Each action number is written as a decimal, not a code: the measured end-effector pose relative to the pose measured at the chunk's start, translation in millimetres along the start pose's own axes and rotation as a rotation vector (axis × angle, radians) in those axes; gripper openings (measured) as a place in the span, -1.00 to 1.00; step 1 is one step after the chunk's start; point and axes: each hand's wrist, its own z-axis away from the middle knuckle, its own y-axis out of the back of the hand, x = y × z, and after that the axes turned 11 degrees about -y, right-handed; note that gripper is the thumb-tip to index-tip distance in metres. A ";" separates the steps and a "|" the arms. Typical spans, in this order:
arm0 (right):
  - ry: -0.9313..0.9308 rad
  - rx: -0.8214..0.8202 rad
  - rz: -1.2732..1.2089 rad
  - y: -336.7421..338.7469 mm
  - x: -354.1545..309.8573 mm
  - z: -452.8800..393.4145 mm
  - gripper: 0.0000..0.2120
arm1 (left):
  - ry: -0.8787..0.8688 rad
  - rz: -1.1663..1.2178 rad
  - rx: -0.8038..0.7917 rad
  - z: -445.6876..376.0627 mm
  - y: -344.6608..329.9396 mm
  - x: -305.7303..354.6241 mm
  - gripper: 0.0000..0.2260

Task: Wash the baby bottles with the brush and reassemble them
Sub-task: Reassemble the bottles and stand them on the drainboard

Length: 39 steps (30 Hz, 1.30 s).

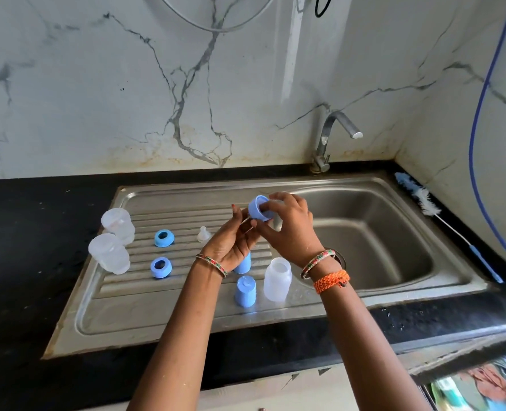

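Gripping a smooth blue plastic collar ring [259,208] between curled fingers and thumb, the right hand [290,225] holds it tilted above the ribbed drainboard [145,310], at the edge of the basin. Beside it the left hand [234,238] is raised palm up, its fingers loosely bent toward the ring; whether they pinch anything I cannot tell. Just under the wrists stand two blue cylindrical caps [245,291], one partly hidden behind the left wrist, and one frosted, translucent bottle body [277,279], upright and open at the top. Farther left on the ridges lie two more blue rings [164,238], each with a dark round hole, one behind the other, and a single small clear teat [203,234]. At the drainboard's left rim sit two cloudy, translucent tumbler-shaped pieces [109,253], mouths down, touching one another. A long bottle brush [423,200] with fluffy white and blue bristles, a thin wire stem and a blue handle lies on the black speckled counter [23,232] right of the brushed-steel sink [373,241], below a curved chrome tap [331,134].
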 end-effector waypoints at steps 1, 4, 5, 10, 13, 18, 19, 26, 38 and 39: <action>0.008 -0.006 0.000 0.9 -0.8 -0.9 -0.72 | 0.004 0.020 -0.022 0.6 1.6 -0.2 -0.61; 0.070 -0.008 0.016 4.4 -5.6 -2.2 -0.73 | -0.023 -0.003 -0.021 0.9 4.1 -3.8 -0.80; 0.071 0.024 -0.027 4.2 -8.2 -1.5 -0.71 | -0.033 0.000 0.011 3.1 0.0 -2.5 -0.89; -0.014 0.043 -0.261 8.9 -20.7 -2.6 -0.29 | -0.053 -0.140 0.067 2.0 -7.8 2.6 -0.74; 0.039 -0.021 -0.117 11.8 -21.0 -9.1 -0.51 | -0.065 -0.266 0.061 4.0 -13.2 5.3 -0.72; 0.047 0.044 -0.051 8.8 -30.0 -9.0 -0.65 | -0.089 -0.357 0.122 -0.5 -14.2 7.9 -0.74; 0.050 0.052 -0.032 9.2 -30.4 -9.7 -0.67 | -0.095 -0.378 0.132 -0.2 -15.3 7.8 -0.75; 0.030 0.103 -0.031 8.1 -29.3 -7.9 -0.77 | -0.049 -0.350 0.223 -3.1 -27.0 8.2 -0.75; 0.018 0.109 0.025 5.7 -37.9 3.0 -0.73 | 0.009 -0.236 0.331 -4.7 -25.6 8.4 -0.79; 0.005 0.103 0.025 3.5 -36.6 2.4 -0.73 | 0.000 -0.259 0.337 -5.5 -25.1 7.9 -0.80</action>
